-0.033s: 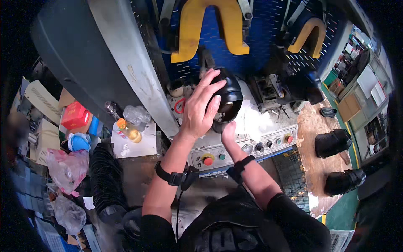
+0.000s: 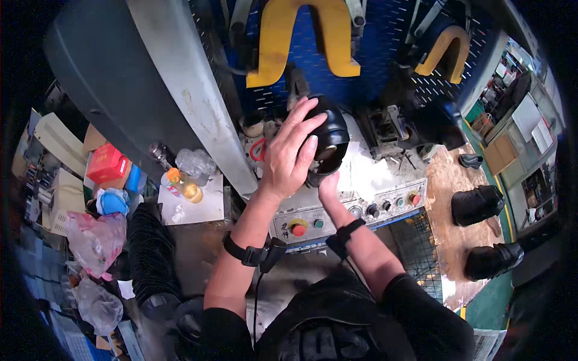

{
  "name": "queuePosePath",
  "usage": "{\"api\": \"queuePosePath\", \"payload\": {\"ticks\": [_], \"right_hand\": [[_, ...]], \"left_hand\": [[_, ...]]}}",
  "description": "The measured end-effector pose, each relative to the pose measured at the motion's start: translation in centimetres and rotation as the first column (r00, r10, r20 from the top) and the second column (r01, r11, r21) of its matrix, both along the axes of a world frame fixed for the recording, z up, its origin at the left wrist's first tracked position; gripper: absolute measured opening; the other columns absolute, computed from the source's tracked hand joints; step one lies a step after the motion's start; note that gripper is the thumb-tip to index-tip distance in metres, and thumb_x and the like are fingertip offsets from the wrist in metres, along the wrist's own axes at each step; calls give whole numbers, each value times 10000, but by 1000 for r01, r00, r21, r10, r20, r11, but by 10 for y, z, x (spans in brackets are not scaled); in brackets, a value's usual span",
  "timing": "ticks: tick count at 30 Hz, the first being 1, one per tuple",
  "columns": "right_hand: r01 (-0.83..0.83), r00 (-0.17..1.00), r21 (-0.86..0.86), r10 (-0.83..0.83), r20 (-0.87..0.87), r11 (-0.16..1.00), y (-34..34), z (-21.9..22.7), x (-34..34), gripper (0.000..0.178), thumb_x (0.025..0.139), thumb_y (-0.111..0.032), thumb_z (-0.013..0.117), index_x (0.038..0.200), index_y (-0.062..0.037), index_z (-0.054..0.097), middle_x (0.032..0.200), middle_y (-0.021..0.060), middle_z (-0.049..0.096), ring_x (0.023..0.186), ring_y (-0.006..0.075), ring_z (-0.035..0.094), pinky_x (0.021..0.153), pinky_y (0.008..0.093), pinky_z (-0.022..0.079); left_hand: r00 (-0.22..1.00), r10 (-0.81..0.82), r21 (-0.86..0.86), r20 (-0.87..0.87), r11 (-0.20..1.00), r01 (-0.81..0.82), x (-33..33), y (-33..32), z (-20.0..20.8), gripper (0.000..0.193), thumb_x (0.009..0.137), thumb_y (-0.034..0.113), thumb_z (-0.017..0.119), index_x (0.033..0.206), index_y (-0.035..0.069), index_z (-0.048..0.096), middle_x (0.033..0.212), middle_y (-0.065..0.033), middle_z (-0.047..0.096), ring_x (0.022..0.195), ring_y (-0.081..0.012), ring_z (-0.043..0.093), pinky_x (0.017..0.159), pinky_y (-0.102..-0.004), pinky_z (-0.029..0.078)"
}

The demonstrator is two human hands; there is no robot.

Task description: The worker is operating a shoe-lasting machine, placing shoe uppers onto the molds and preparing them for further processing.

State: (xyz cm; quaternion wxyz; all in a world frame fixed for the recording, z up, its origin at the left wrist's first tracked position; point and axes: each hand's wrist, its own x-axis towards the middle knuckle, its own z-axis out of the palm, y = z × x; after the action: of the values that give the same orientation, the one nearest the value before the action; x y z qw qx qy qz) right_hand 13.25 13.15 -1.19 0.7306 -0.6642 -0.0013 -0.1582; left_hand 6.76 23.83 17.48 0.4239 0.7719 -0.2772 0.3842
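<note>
A glossy black shoe upper (image 2: 333, 131), its opening facing me, is held in front of the machine below a yellow arched pad. My left hand (image 2: 288, 149) wraps its left side, fingers bent over the top and the thumb along the near edge. My right hand (image 2: 329, 186) grips it from below at the near end; most of its fingers are hidden behind the upper. Another black shoe upper (image 2: 442, 123) sits at the machine's right-hand station.
The yellow pad (image 2: 274, 45) hangs above my hands. A control panel (image 2: 376, 207) with red and green buttons runs along the front. Two black shoe uppers (image 2: 478, 204) stand on the wooden board at right. A bottle (image 2: 188, 188) is on a small shelf at left.
Both hands keep their hold on the shoe upper. The view has shifted only very slightly.
</note>
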Motion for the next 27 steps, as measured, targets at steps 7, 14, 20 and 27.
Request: {"api": "queuePosePath", "payload": {"ticks": [7,14,20,27], "right_hand": [[130,965,-423,-16,262,897,-13,-17,45,258,775,-237,601,928,-29,607,869,126,641,828,212,602,744,329,453],[146,979,-669,-9,204,729,-12,-88,105,444,793,-369,562,1116,-66,531,1084,137,553,1025,283,491,909,376,357],[94,989,-653,7,150,751,9,-60,112,449,820,-363,546,1104,-16,551,1154,206,539,1096,354,473,942,406,352],[224,973,-615,-132,192,756,33,-22,124,157,717,19,454,664,69,593,726,289,580,796,416,587,653,448,458]], "left_hand": [[963,-9,-429,-268,896,-111,-27,-2,-67,284,873,115,481,1126,0,540,1218,-143,510,1149,-257,476,959,-342,354],[699,-210,-497,-683,836,-234,-87,6,-156,189,896,120,509,984,-22,595,933,-84,644,880,-130,602,763,-253,463],[593,-268,-524,-759,792,-312,-120,15,-187,200,915,116,493,971,-47,593,893,-84,651,823,-121,618,738,-241,479],[543,-342,-582,-767,729,-362,-142,11,-206,231,925,143,481,1000,-47,589,872,-76,649,794,-114,616,720,-231,485]]}}
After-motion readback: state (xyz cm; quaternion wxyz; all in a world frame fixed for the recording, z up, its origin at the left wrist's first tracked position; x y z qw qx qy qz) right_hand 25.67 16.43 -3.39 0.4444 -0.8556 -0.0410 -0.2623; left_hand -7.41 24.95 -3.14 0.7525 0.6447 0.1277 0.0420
